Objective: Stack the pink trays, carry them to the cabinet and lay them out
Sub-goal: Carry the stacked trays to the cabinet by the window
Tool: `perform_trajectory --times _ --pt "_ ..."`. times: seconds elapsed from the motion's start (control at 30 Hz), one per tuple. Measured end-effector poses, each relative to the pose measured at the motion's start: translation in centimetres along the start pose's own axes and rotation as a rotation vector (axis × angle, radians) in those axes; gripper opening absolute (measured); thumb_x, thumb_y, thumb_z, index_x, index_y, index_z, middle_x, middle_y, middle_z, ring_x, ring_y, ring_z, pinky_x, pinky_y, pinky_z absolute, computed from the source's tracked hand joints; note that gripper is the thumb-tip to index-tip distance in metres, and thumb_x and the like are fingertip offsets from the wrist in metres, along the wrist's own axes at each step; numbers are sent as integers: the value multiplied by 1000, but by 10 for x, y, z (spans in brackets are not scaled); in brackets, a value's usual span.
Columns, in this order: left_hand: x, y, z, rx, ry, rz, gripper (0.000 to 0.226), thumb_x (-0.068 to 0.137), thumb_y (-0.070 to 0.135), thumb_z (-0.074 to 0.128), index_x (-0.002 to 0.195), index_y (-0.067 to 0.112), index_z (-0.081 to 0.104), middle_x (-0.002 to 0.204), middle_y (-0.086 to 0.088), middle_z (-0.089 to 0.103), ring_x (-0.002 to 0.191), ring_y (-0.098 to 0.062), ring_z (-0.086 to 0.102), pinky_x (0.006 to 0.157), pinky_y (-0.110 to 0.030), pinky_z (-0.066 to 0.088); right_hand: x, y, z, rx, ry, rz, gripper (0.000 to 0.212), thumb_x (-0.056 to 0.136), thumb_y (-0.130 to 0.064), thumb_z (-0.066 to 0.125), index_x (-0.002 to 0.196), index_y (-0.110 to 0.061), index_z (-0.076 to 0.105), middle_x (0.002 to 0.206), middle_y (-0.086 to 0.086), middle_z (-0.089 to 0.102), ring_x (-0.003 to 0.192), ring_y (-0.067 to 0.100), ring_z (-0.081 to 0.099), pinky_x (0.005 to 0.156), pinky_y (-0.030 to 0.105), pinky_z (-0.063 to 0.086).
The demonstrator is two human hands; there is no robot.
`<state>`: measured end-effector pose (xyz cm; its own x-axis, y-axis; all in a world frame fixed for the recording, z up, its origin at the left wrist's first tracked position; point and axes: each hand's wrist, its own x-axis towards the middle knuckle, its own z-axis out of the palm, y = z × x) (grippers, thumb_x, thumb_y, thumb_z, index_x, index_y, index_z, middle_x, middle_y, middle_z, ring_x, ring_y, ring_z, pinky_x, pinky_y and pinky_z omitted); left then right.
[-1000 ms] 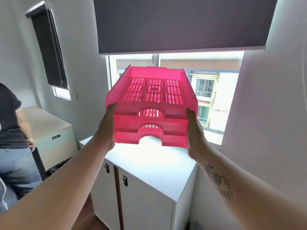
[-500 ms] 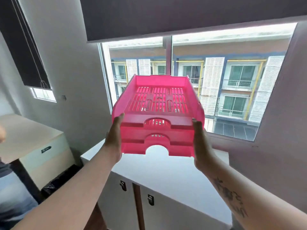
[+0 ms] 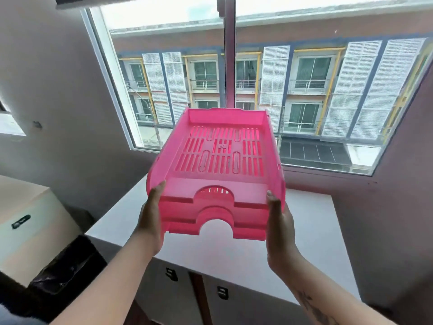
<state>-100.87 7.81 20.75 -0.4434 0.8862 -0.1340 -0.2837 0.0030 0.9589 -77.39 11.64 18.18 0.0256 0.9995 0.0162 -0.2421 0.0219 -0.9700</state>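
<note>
A stack of pink trays (image 3: 218, 174), slotted bottoms and arched front cut-outs, is held in the air above the white cabinet (image 3: 311, 221). My left hand (image 3: 151, 219) grips the stack's left side. My right hand (image 3: 280, 227) grips its right side. The stack tilts slightly, front edge toward me, and does not touch the cabinet top. Three front edges show, one under another.
The cabinet stands under a large window (image 3: 304, 90), with two doors and dark handles (image 3: 222, 293) below. A beige unit (image 3: 25, 221) sits to the left, a black bag (image 3: 63, 266) between it and the cabinet. Grey walls close in on both sides.
I have moved closer to the cabinet and the view has tilted down; the trays sit lower over the cabinet top. The person at the left is out of view.
</note>
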Motion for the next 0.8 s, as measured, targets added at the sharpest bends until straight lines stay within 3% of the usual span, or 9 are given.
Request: perform_trajectory --times 0.13,0.33,0.47,0.6,0.7,0.8 --pt "23 -20 -16 23 -77 -52 51 89 59 49 127 27 62 110 -14 74 99 -37 71 68 -43 57 -6 24 9 4 53 34 47 86 -60 48 125 -38 60 107 1 76 93 21 76 77 45 63" --pt "51 -47 -42 66 -195 -133 59 80 63 53 126 27 62 109 -14 75 96 -36 73 77 -54 59 -18 55 30 -22 230 59 51 83 -62 50 124 -33 61 99 -1 77 87 18 77 64 33 62" --pt "68 -61 -58 78 -214 -175 60 81 63 54 127 25 61 108 -15 76 97 -38 72 84 -65 55 -20 73 46 -61 302 77 60 82 -66 50 131 -32 58 106 1 76 98 23 74 79 44 63" --pt "75 -72 -65 109 -238 -213 61 79 64 55 126 26 61 108 -14 76 99 -37 72 85 -63 55 -24 91 54 -75 372 130 74 76 -80 50 135 -35 55 123 3 70 116 30 65 95 60 52" --pt "72 -79 -72 156 -256 -245 67 77 69 54 129 28 60 110 -9 76 101 -30 72 82 -51 59 -28 102 50 -123 365 151 70 78 -79 48 135 -40 54 124 0 69 118 28 63 99 60 50" --pt "71 -79 -77 228 -320 -252 75 75 79 50 133 32 57 119 -3 73 112 -26 67 98 -53 50 -29 97 45 -164 292 171 67 81 -75 46 139 -42 49 126 -4 68 121 23 61 104 59 45"
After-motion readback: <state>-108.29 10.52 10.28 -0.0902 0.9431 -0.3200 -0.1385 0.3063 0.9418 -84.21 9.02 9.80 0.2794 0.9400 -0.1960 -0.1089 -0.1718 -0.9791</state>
